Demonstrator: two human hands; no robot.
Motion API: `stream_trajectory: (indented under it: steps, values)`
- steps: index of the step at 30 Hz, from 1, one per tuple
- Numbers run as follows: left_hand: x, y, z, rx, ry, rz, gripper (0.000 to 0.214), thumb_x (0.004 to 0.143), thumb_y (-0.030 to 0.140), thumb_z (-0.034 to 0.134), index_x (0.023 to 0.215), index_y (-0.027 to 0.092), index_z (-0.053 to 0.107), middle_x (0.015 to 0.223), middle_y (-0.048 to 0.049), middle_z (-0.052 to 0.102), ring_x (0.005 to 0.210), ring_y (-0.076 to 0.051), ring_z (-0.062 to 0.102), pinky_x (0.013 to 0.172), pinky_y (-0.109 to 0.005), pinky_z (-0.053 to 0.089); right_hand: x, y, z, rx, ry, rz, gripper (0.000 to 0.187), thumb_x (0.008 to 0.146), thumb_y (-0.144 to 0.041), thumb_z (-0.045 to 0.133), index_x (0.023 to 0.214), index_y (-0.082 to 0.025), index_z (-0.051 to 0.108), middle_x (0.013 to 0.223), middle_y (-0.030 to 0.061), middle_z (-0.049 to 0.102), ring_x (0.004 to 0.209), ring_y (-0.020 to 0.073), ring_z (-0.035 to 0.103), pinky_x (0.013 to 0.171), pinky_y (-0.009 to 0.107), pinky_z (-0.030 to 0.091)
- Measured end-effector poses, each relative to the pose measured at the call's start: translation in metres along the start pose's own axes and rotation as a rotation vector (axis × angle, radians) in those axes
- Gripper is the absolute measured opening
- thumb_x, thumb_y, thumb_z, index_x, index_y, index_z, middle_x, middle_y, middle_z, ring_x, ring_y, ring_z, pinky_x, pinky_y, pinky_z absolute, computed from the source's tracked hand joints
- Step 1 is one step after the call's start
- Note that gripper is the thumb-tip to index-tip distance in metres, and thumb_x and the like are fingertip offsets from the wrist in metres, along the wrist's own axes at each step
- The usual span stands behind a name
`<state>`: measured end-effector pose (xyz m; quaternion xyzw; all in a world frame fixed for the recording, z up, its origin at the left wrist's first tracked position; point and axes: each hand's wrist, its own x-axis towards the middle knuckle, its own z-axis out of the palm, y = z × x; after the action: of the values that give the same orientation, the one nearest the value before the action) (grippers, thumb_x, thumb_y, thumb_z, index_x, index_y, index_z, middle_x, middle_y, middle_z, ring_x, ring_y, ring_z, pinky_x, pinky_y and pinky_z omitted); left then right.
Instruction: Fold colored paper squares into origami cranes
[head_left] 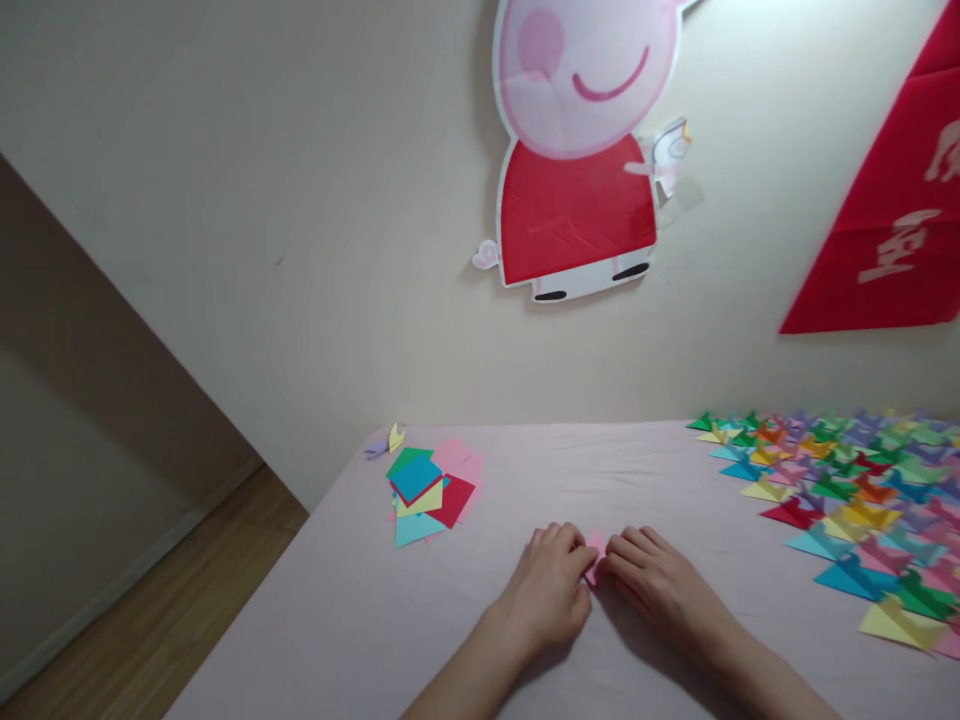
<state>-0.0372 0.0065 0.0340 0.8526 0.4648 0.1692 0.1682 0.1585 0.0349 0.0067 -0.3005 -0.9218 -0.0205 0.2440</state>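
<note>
Between my two hands is a small piece of pink paper [596, 556], folded, close to the surface of the pale pink cloth. My left hand [551, 580] has its fingers closed on the paper's left side. From the right, my right hand [651, 575] pinches the same paper, fingers curled and pressed together. Most of the paper is hidden behind the fingers, so its exact folds cannot be made out.
A loose pile of coloured paper squares [420, 480] lies at the left, with small folded pieces [396, 437] behind it. Rows of folded paper birds [855, 575] fill the right side. The cloth-covered table [315, 620] meets a wall with a pig cutout [577, 210] and red banner [885, 220].
</note>
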Motion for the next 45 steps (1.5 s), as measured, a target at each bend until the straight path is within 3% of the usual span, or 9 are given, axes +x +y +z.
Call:
stream_trajectory:
  steps: [5,8,14,17,24,32,45]
  values:
    - [0.008,0.001,0.001,0.053,0.006,-0.004,0.011,0.086,0.015,0.055,0.092,0.021,0.062,0.102,-0.004,0.06,0.098,-0.021,0.053,0.088,-0.034,0.041,-0.004,0.002,0.005,-0.002,0.014,0.065,0.016,0.089,-0.009,0.056,0.08,-0.021,0.062,0.075,0.0027,0.064,0.071,0.0194,0.052,0.07,0.032,0.038]
    - [0.013,0.002,0.004,0.115,0.002,-0.014,0.014,0.091,0.014,0.051,0.091,0.02,0.064,0.1,-0.0039,0.061,0.096,-0.021,0.054,0.087,-0.034,0.041,-0.005,0.002,0.004,0.028,-0.008,0.122,0.015,0.089,-0.011,0.055,0.079,-0.021,0.061,0.076,0.003,0.064,0.073,0.0201,0.052,0.069,0.032,0.038]
    - [0.017,0.001,0.014,0.214,0.033,-0.019,0.017,0.089,0.007,0.053,0.091,0.02,0.064,0.095,-0.003,0.061,0.092,-0.02,0.055,0.082,-0.033,0.042,-0.007,0.002,-0.005,0.221,-0.075,0.248,0.02,0.082,-0.005,0.053,0.087,-0.022,0.061,0.09,0.0048,0.064,0.086,0.022,0.054,0.076,0.034,0.043]
    - [0.019,-0.002,0.022,0.225,0.1,-0.043,0.012,0.088,0.009,0.057,0.087,0.019,0.062,0.095,-0.0024,0.06,0.09,-0.02,0.054,0.081,-0.033,0.042,-0.008,0.009,-0.006,0.308,-0.053,0.328,0.019,0.087,-0.009,0.05,0.087,-0.022,0.062,0.089,0.0051,0.065,0.087,0.0222,0.054,0.079,0.036,0.044]
    - [0.028,0.001,0.037,0.13,0.21,-0.074,0.008,0.089,0.015,0.065,0.084,0.019,0.06,0.094,-0.0008,0.061,0.086,-0.019,0.055,0.079,-0.032,0.043,-0.01,0.022,-0.004,0.404,-0.063,0.471,0.014,0.088,-0.02,0.057,0.078,-0.023,0.067,0.083,0.0037,0.065,0.086,0.0229,0.055,0.081,0.037,0.044]
    - [0.032,0.002,0.037,0.024,0.239,-0.102,0.013,0.09,0.013,0.061,0.079,0.019,0.06,0.089,-0.0006,0.061,0.085,-0.017,0.057,0.079,-0.031,0.042,-0.006,0.024,-0.005,0.474,-0.085,0.534,0.016,0.089,-0.029,0.056,0.077,-0.024,0.066,0.083,0.0032,0.067,0.086,0.0228,0.054,0.08,0.037,0.043]
    - [0.035,-0.005,0.028,-0.152,0.206,-0.18,0.019,0.091,0.011,0.051,0.078,0.019,0.063,0.087,-0.002,0.064,0.085,-0.018,0.059,0.08,-0.03,0.042,0.02,0.017,-0.004,0.294,-0.179,0.579,0.009,0.075,-0.016,0.061,0.071,-0.021,0.066,0.08,0.0039,0.066,0.081,0.0215,0.054,0.073,0.032,0.041]
